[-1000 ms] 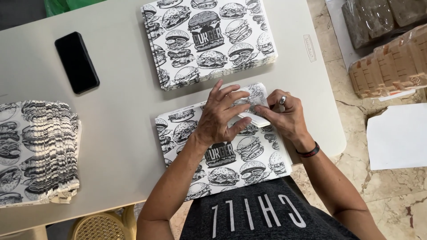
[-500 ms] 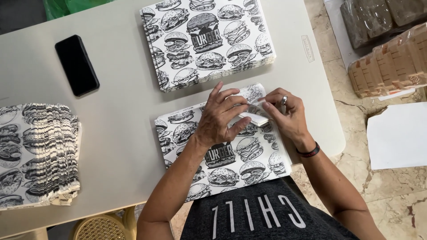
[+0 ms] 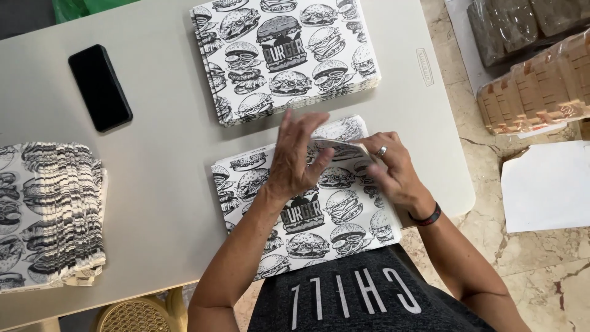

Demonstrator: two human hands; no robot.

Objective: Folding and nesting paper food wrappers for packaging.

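Observation:
A flat paper sheet (image 3: 313, 227) printed with black-and-white burger drawings lies on the table in front of me. Its far right corner (image 3: 338, 146) is lifted and folded over. My right hand (image 3: 393, 172), with a ring and a dark wristband, pinches that folded corner. Just left of the fold, my left hand (image 3: 298, 157) hovers over the sheet with fingers spread and raised, holding nothing.
A thick stack of the same printed sheets (image 3: 286, 55) lies at the far side of the grey table (image 3: 166, 141). A fanned pile of folded printed pieces (image 3: 49, 215) sits at the left edge. A black phone (image 3: 99, 87) lies far left. Brown wrapped bundles (image 3: 534, 80) sit on the floor at right.
My left hand, pressing flat on the fold before, has lifted with fingers spread. The corner stands higher in my right hand's pinch.

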